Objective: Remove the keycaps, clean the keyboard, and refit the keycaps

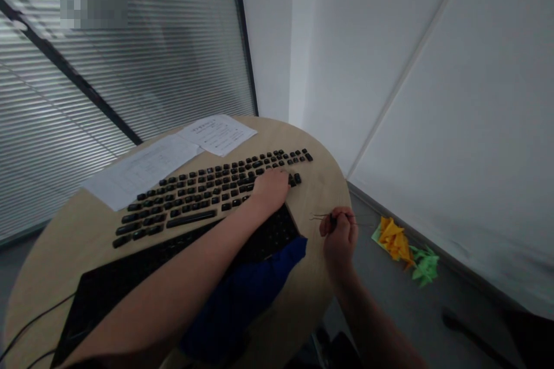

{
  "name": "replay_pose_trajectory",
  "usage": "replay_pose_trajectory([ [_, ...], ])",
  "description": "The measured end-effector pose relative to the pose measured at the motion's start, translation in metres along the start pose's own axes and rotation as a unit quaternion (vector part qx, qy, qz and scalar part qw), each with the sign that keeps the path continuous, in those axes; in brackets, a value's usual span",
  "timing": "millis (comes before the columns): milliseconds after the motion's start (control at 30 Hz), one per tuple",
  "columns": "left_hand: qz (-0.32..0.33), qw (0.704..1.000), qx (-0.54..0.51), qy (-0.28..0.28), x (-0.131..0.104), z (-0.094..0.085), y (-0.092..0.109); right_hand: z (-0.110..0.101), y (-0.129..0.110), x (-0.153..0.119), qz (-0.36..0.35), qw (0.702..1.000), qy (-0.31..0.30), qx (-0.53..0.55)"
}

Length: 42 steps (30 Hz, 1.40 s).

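Judging by how things lie, the lifting of keys is well advanced: many black keycaps sit loose on the round wooden table, set out in slanting rows that follow a keyboard's order, down to the long bar key in the nearest row. The black keyboard itself lies on the near side of the table, partly under the left forearm, with black cables leaving it at the near left. What is left is harder to judge; its right end looks textured, but it is too dark to tell whether keys remain there or only bare sockets. The left hand reaches across to the right part of the rows, fingers bent down among the keycaps; I cannot tell whether they pinch one or merely touch. The right hand, just beyond the table's right edge, has its fingers closed around a wire tool with a dark middle, thin prongs pointing left. A blue cloth bunches against the keyboard's near edge. No brand shows. The printed sheet at the far side carries a heading and lines of text, too small to read, as are any key legends.
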<state>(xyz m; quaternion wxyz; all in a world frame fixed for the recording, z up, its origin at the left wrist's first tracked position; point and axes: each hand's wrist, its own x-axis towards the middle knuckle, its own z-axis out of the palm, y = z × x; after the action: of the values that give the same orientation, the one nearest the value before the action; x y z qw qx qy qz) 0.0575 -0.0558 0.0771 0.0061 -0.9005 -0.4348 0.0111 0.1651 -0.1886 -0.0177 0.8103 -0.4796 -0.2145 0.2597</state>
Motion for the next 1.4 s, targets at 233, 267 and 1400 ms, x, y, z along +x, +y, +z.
replay_pose_trajectory([
  [233,0.01,1.0,0.015,-0.01,0.027,0.026,0.0,-0.001,0.002,-0.003,0.012,1.0,-0.017,-0.013],
  [267,0.01,1.0,0.016,-0.011,0.026,0.027,-0.001,-0.001,0.002,-0.003,0.015,1.0,-0.02,-0.013],
  [1400,0.007,0.999,-0.04,0.018,0.028,0.025,0.0,0.03,0.033,0.127,-0.204,0.805,-0.312,-0.463],
])
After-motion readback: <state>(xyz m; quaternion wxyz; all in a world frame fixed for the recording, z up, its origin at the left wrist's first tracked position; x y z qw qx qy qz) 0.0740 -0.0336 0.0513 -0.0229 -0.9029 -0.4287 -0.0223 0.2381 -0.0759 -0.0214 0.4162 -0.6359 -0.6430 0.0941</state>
